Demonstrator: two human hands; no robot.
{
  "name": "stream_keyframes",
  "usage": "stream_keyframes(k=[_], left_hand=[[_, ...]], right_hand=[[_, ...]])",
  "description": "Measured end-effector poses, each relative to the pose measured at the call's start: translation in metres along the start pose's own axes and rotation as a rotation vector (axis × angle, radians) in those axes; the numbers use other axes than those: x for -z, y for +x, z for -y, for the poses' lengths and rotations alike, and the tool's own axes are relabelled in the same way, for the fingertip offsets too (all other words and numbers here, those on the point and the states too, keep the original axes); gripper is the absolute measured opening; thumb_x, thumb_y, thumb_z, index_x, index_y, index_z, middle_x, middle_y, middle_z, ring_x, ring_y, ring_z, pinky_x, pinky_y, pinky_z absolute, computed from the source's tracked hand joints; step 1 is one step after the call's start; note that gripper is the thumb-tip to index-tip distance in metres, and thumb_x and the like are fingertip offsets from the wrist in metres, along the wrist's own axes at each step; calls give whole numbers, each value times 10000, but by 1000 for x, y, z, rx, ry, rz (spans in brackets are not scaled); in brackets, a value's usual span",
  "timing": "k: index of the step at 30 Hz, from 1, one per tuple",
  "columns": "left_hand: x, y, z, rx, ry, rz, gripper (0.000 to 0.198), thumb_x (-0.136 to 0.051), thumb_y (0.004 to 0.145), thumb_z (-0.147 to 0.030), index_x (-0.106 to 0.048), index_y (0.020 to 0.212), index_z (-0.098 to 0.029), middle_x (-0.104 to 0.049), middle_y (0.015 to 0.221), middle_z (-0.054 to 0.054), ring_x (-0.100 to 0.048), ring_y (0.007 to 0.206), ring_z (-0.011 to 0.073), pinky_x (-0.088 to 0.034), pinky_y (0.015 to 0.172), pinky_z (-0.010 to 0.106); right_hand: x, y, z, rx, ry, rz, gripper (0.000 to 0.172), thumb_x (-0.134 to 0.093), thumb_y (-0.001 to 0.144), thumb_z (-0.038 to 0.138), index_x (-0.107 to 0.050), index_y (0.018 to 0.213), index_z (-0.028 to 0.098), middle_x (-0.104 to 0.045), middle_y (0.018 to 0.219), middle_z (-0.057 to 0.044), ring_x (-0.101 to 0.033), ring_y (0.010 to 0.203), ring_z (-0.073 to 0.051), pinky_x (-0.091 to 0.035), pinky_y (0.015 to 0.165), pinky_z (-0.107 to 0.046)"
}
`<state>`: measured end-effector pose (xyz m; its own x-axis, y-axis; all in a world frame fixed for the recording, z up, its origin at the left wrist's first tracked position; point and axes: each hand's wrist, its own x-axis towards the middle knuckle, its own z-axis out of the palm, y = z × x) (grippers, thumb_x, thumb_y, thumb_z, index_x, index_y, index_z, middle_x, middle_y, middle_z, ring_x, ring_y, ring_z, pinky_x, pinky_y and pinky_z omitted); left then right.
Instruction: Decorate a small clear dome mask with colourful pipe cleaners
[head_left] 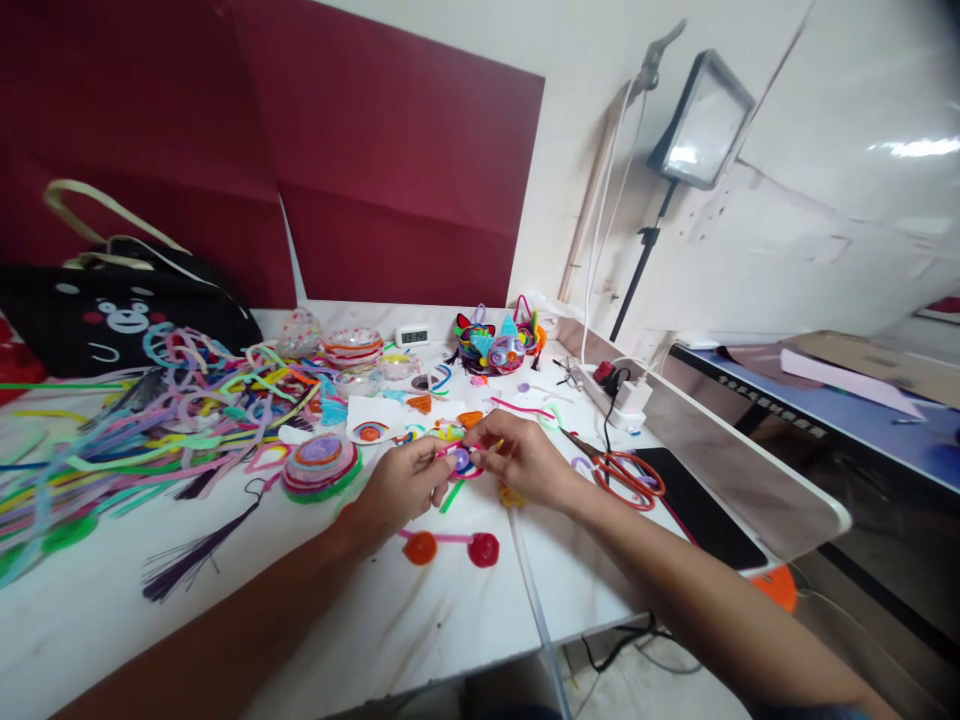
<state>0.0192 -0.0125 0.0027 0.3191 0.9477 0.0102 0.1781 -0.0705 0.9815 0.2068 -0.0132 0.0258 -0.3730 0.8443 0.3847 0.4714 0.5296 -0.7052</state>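
Over the middle of the white table, my left hand (pixel 409 485) and my right hand (pixel 521 455) meet at a small coil of pipe cleaner (pixel 462 461), purple and blue inside with a pink-red outer ring. Fingers of both hands pinch its edges from either side. A short green pipe cleaner piece (pixel 452 497) sticks out just below it. Nearer to me lie an orange coil (pixel 420 548) and a red coil (pixel 484 549), with a pink strip between them. Left of my left hand sits a layered coil dome (pixel 321 463) in purple, orange, pink and green.
Loose pipe cleaners (pixel 217 400) pile up on the left before a black bag (pixel 127 310). Orange-handled scissors (pixel 626 480) and a black tablet-like slab (pixel 697 510) lie right. A power strip (pixel 626 410), small digital clock (pixel 412 336) and finished colourful crafts (pixel 501 345) stand behind.
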Motion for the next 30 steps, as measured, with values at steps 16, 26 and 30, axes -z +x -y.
stream_keyframes(k=[16, 26, 30], left_hand=[[-1, -8, 2, -115, 4, 72, 221, -531, 860, -365, -589, 828, -154, -556, 512, -33, -397, 342, 59, -283, 358, 192], [-1, -8, 5, -204, 8, 108, 214, -504, 880, -325, -602, 920, -139, -572, 567, -12, -474, 403, 72, -365, 390, 181], [-3, -9, 7, -204, -38, 143, 228, -510, 883, -332, -605, 931, -130, -594, 587, 4, -503, 404, 76, -396, 394, 185]], right_hand=[[0, -1, -4, 74, -70, 28, 121, -608, 789, 105, -660, 863, 186, -649, 896, -44, -595, 755, -140, -476, 676, -265], [5, -2, 0, 39, -67, 76, 57, -591, 796, 195, -643, 817, 188, -653, 840, -47, -593, 720, -155, -480, 655, -283], [7, -1, -2, -5, -30, 131, 49, -598, 773, 193, -633, 806, 182, -640, 821, -42, -582, 699, -150, -478, 633, -274]])
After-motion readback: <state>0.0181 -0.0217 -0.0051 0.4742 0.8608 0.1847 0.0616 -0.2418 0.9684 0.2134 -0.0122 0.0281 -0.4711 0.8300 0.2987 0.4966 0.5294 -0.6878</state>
